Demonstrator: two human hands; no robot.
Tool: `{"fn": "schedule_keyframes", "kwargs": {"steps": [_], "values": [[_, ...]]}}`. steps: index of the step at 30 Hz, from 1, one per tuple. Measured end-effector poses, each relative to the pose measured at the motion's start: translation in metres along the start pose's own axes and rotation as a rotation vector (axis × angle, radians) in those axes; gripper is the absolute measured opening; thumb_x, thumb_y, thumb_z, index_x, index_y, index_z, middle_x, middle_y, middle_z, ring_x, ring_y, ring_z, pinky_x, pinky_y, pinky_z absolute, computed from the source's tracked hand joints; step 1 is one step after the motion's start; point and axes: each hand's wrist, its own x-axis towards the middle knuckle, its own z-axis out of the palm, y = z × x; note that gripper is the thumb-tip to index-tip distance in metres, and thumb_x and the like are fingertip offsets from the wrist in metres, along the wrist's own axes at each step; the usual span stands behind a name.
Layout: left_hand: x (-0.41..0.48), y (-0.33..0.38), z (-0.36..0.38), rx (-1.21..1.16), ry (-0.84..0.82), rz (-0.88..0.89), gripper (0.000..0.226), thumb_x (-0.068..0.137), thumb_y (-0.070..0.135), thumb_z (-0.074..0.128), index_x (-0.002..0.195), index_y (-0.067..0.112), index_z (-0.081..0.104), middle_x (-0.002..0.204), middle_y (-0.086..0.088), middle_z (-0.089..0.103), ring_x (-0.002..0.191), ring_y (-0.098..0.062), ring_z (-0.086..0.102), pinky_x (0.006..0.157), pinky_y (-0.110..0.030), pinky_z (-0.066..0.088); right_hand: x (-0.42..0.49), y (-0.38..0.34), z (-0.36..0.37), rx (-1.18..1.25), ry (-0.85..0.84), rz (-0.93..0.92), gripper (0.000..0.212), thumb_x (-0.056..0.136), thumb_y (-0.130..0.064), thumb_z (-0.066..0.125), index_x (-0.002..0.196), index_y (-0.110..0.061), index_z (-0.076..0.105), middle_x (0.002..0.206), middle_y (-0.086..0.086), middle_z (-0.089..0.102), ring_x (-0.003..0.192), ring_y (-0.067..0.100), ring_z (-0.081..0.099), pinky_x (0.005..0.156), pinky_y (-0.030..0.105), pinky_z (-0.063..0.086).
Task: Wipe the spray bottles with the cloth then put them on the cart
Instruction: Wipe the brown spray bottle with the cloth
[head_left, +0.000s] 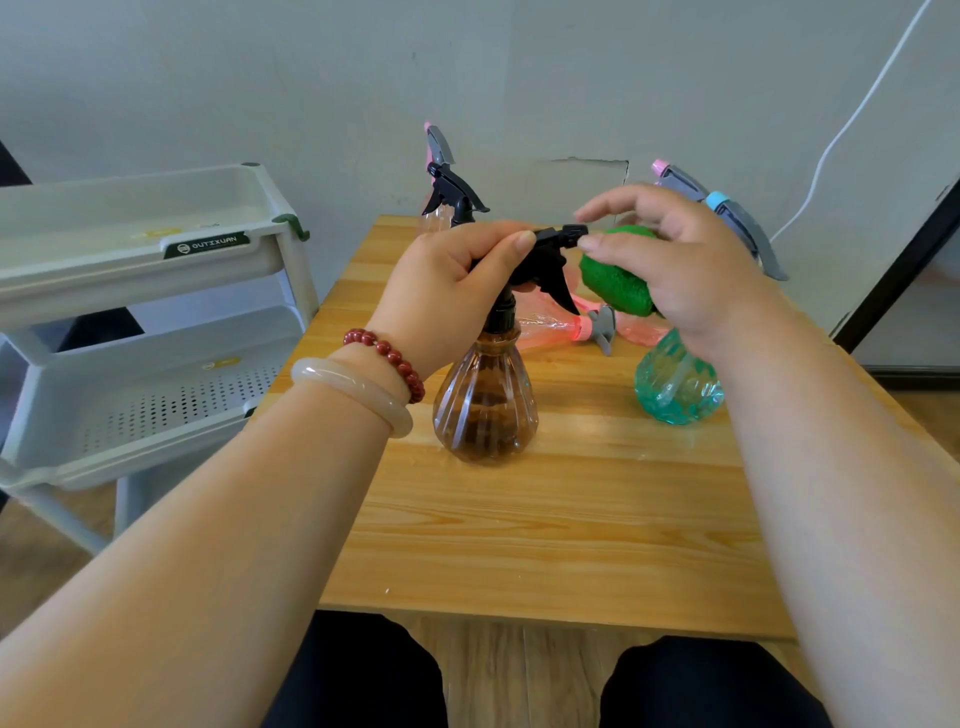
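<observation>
Over on the left stands the white cart (156, 249), its top tray and the perforated one below both bare, so none of the bottles has made it across yet. Next along, the left hand (452, 291) is wrapped around the black trigger head of the brown bottle (485, 402), which sits upright on the wooden table (571, 519) and looks to hold dark liquid in its lower part. The right hand (675, 265) has the green cloth (615, 278) bunched in its palm, thumb and forefinger pinching at the black nozzle. I'd say she's at the wiping step on this one; the body wants a rub next, then a lift leftward to the cart. Behind lie a pink bottle (550, 325) on its side and a teal bottle (675, 384), upright, apparently with clear liquid
</observation>
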Motion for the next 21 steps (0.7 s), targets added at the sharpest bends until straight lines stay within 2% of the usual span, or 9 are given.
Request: {"fn": "schedule_keyframes", "kwargs": {"steps": [2,5,8,9,11,13,16,18,21], "values": [[0.0001,0.0001,0.0002,-0.008,0.0,0.001,0.023,0.104,0.023,0.049,0.115,0.026,0.068,0.085,0.022,0.064,0.08,0.017,0.058,0.071,-0.002,0.043,0.0012,-0.0012,0.0028,-0.007,0.017,0.002,0.013,0.087,-0.027,0.071,0.081,-0.038,0.069,0.079,-0.014,0.063,0.081,0.008,0.062,0.073,0.025,0.049],[-0.0001,0.0005,-0.0001,-0.011,-0.003,0.004,0.02,0.104,0.023,0.049,0.111,0.032,0.065,0.086,0.022,0.064,0.082,0.018,0.058,0.073,-0.001,0.043,0.0045,-0.0046,0.0073,-0.066,0.052,0.005,0.016,0.089,-0.041,0.068,0.074,-0.035,0.07,0.068,-0.015,0.065,0.071,0.002,0.061,0.07,0.023,0.049],[-0.0005,0.0011,0.0,-0.01,-0.001,0.008,0.019,0.103,0.023,0.049,0.108,0.035,0.062,0.086,0.023,0.063,0.082,0.02,0.057,0.073,0.0,0.042,0.0055,-0.0044,0.0034,-0.068,0.028,0.018,0.021,0.091,-0.054,0.06,0.08,-0.039,0.069,0.08,-0.021,0.065,0.083,-0.005,0.06,0.08,0.024,0.045],[-0.0005,0.0009,-0.0003,-0.011,0.001,0.009,0.018,0.103,0.023,0.049,0.108,0.035,0.062,0.086,0.023,0.063,0.082,0.019,0.057,0.073,-0.001,0.043,0.0047,-0.0046,0.0015,-0.033,-0.001,0.023,0.016,0.089,-0.054,0.061,0.084,-0.042,0.07,0.085,-0.02,0.066,0.089,-0.001,0.061,0.083,0.027,0.045],[-0.0002,0.0007,-0.0004,-0.012,-0.001,0.012,0.019,0.103,0.023,0.049,0.109,0.035,0.062,0.086,0.022,0.064,0.081,0.017,0.058,0.072,-0.001,0.043,0.0032,-0.0033,-0.0019,-0.004,-0.046,0.029,0.004,0.085,-0.042,0.067,0.088,-0.043,0.07,0.087,-0.012,0.065,0.086,0.01,0.063,0.08,0.03,0.049],[-0.0003,0.0006,-0.0006,-0.017,-0.004,0.01,0.02,0.104,0.022,0.049,0.11,0.033,0.064,0.085,0.021,0.065,0.08,0.017,0.058,0.071,-0.002,0.043,0.0022,-0.0026,-0.0004,-0.034,-0.035,0.005,0.009,0.087,-0.03,0.071,0.085,-0.039,0.07,0.086,-0.006,0.064,0.084,0.015,0.063,0.078,0.031,0.052],[-0.0002,-0.0003,-0.0005,-0.019,-0.002,0.003,0.022,0.104,0.023,0.049,0.115,0.028,0.067,0.087,0.02,0.065,0.082,0.017,0.059,0.072,-0.002,0.043,0.0029,-0.0044,0.0064,-0.07,0.016,0.02,0.016,0.091,-0.043,0.065,0.079,-0.034,0.071,0.08,-0.009,0.069,0.079,0.007,0.063,0.076,0.025,0.049],[0.0001,-0.0011,-0.0005,-0.019,-0.001,-0.004,0.023,0.103,0.024,0.049,0.116,0.025,0.068,0.089,0.018,0.067,0.084,0.016,0.06,0.073,-0.002,0.044,0.0022,-0.0039,0.006,-0.09,0.004,0.059,0.024,0.092,-0.053,0.057,0.09,-0.034,0.071,0.084,-0.015,0.068,0.083,-0.002,0.061,0.079,0.022,0.046],[0.0003,-0.0011,-0.0006,-0.02,-0.008,0.001,0.022,0.104,0.023,0.049,0.115,0.026,0.068,0.088,0.017,0.068,0.083,0.015,0.06,0.073,-0.003,0.044,0.0007,-0.0057,0.005,-0.008,-0.014,0.04,0.009,0.091,-0.04,0.063,0.09,-0.034,0.07,0.079,-0.013,0.066,0.078,0.007,0.063,0.075,0.027,0.047]]}}
